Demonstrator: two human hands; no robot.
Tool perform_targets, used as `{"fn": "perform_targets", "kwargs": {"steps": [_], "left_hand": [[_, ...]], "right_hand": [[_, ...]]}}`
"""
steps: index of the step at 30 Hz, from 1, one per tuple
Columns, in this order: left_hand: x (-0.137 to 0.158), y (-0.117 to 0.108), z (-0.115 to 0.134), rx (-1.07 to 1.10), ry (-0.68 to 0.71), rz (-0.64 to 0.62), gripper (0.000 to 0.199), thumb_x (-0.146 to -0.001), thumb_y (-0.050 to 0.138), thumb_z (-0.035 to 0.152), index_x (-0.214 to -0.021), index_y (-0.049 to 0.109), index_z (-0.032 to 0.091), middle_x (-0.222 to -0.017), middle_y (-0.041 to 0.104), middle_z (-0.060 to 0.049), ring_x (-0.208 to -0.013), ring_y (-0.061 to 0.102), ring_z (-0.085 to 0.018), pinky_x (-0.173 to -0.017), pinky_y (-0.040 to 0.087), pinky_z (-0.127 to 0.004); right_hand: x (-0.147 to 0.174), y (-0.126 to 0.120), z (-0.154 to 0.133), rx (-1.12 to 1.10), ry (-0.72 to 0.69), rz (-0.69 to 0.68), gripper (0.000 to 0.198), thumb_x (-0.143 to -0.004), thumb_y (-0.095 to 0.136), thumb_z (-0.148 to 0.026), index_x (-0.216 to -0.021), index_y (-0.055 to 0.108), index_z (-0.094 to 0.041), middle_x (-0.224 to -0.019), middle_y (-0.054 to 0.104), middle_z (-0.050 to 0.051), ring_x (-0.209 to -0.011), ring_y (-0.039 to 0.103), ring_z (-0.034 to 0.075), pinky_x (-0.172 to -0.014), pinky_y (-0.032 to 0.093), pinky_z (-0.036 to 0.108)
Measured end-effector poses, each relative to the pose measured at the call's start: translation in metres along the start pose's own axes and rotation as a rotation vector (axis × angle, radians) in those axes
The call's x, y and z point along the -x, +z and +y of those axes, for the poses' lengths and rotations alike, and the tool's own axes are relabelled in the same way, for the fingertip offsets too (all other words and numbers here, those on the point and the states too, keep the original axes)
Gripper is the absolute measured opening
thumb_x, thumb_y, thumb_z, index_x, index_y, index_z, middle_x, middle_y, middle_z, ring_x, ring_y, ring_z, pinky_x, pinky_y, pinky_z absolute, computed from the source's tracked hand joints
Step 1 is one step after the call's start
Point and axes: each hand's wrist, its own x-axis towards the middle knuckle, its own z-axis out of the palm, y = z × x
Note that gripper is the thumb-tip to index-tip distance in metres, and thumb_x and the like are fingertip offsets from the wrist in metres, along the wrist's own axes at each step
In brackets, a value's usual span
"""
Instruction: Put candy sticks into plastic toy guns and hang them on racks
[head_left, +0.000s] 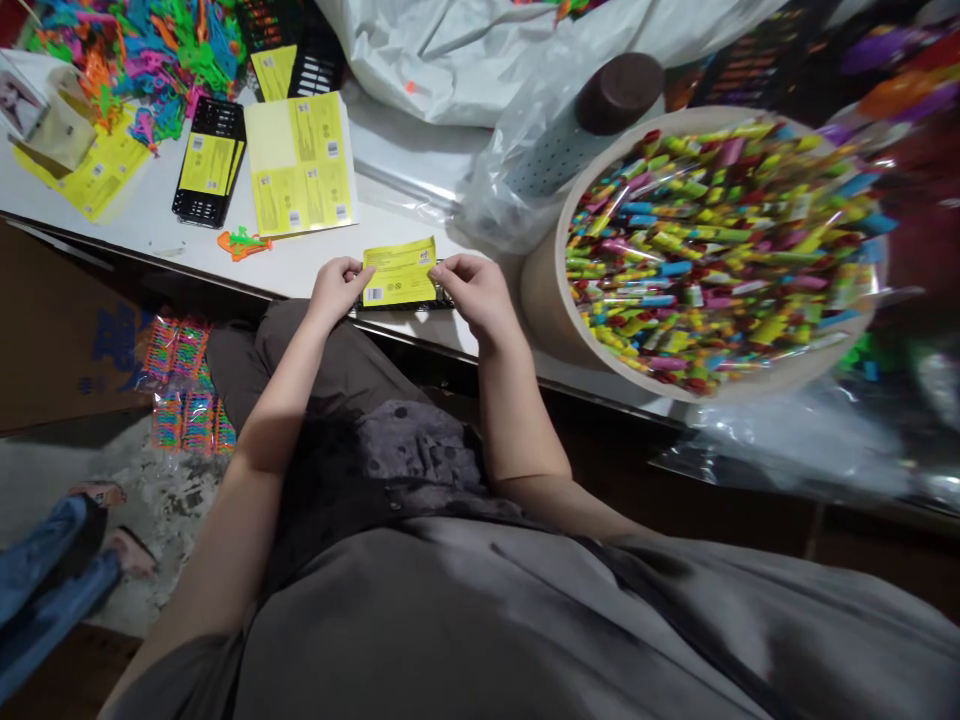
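Note:
A yellow printed label with a barcode is stretched between both hands, over a black slotted plastic tray at the table's front edge. My left hand pinches the label's left edge. At its upper right corner, my right hand is closed on it with thumb and fingers. The label hides most of the tray, and whether the two touch I cannot tell. Left of my hands lies a sheet of yellow labels, one label space on it bare. Beside the sheet is a black tray bearing a yellow label.
A big tub full of wrapped colourful sticks stands at the right. Behind it is a dark-lidded container in clear plastic. Small bright plastic toys are heaped at the back left; an orange and green one lies nearer. Bagged toys hang below.

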Motion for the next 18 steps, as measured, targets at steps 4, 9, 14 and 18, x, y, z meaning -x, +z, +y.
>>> {"fn": "perform_targets", "kwargs": {"steps": [4, 9, 14, 18], "left_hand": [[0.002, -0.002, 0.0, 0.036, 0.002, 0.005, 0.017, -0.082, 0.059, 0.025, -0.068, 0.054, 0.016, -0.063, 0.046, 0.001, -0.061, 0.043, -0.011, -0.06, 0.033, -0.025], [0.001, -0.001, 0.0, -0.027, -0.046, 0.051, 0.019, -0.081, 0.061, 0.026, -0.066, 0.055, 0.016, -0.062, 0.047, 0.0, -0.062, 0.045, -0.012, -0.061, 0.034, -0.026], [-0.001, 0.002, 0.0, -0.173, -0.069, 0.033, 0.019, -0.079, 0.063, 0.028, -0.065, 0.058, 0.016, -0.069, 0.056, -0.003, -0.07, 0.05, -0.016, -0.066, 0.036, -0.028], [-0.004, 0.003, 0.0, -0.19, -0.132, 0.001, 0.019, -0.077, 0.064, 0.028, -0.063, 0.058, 0.017, -0.069, 0.059, -0.005, -0.071, 0.053, -0.018, -0.068, 0.037, -0.029]], "right_hand": [[-0.001, 0.003, 0.002, -0.02, 0.024, 0.008, 0.016, -0.079, 0.06, -0.032, -0.075, 0.059, -0.016, -0.076, 0.063, 0.004, -0.069, 0.055, 0.014, -0.066, 0.046, 0.028], [-0.003, 0.007, 0.01, 0.195, 0.061, 0.072, 0.015, -0.078, 0.057, -0.029, -0.071, 0.059, -0.015, -0.069, 0.06, 0.003, -0.065, 0.052, 0.014, -0.062, 0.04, 0.027], [-0.005, 0.011, 0.017, 0.343, 0.071, 0.094, 0.013, -0.075, 0.057, -0.023, -0.066, 0.059, -0.014, -0.063, 0.058, 0.003, -0.062, 0.05, 0.015, -0.064, 0.039, 0.029], [-0.009, 0.014, 0.024, 0.409, 0.05, 0.092, 0.015, -0.075, 0.057, -0.024, -0.063, 0.06, -0.016, -0.064, 0.058, 0.004, -0.067, 0.05, 0.017, -0.073, 0.041, 0.033]]}}
